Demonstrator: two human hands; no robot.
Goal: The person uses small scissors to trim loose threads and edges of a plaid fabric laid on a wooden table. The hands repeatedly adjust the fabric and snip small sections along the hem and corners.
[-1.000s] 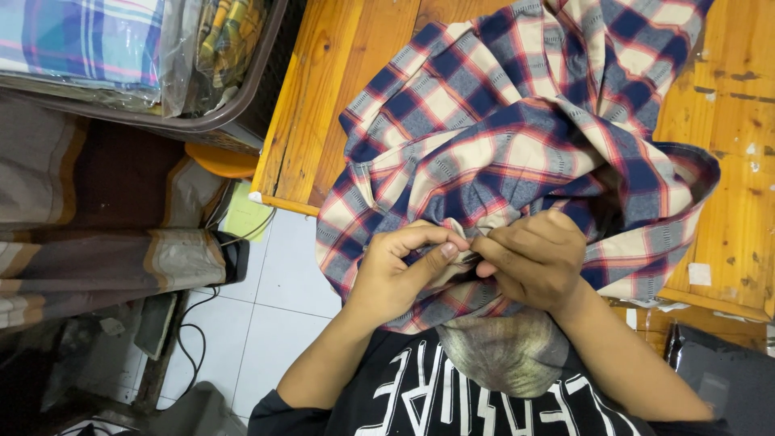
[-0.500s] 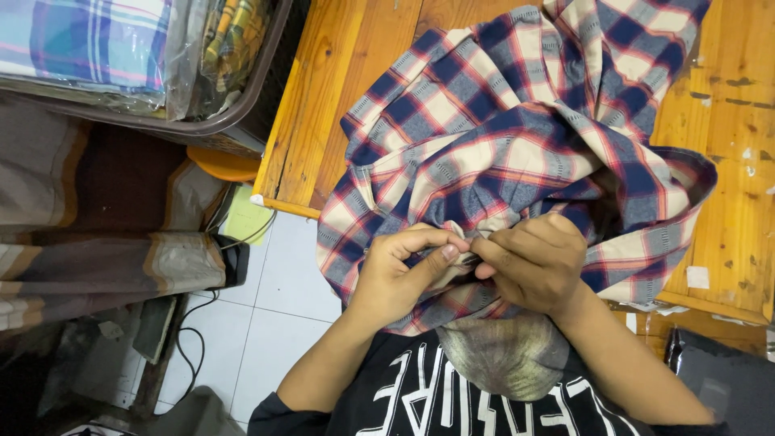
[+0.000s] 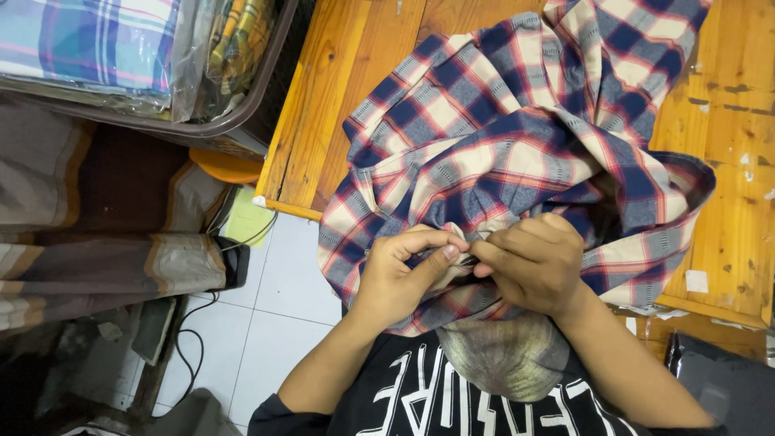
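A plaid shirt (image 3: 517, 153) in navy, cream and red lies bunched on a wooden table (image 3: 323, 113), with its near part hanging over the table's edge toward me. My left hand (image 3: 400, 274) pinches a fold of the shirt between thumb and fingers. My right hand (image 3: 533, 262) grips the same bunched spot from the other side, fingertips meeting those of the left. What lies between the fingertips is hidden by the cloth. Below the hands is a grey-green rounded cloth thing (image 3: 504, 359) against my black printed top.
A brown plastic basket (image 3: 202, 121) with folded checked cloth in clear wrap stands at the upper left. Striped brown fabric (image 3: 97, 266) lies at the left. Cables (image 3: 190, 339) and a yellow-green pad (image 3: 246, 218) lie on the white tiled floor (image 3: 266, 339).
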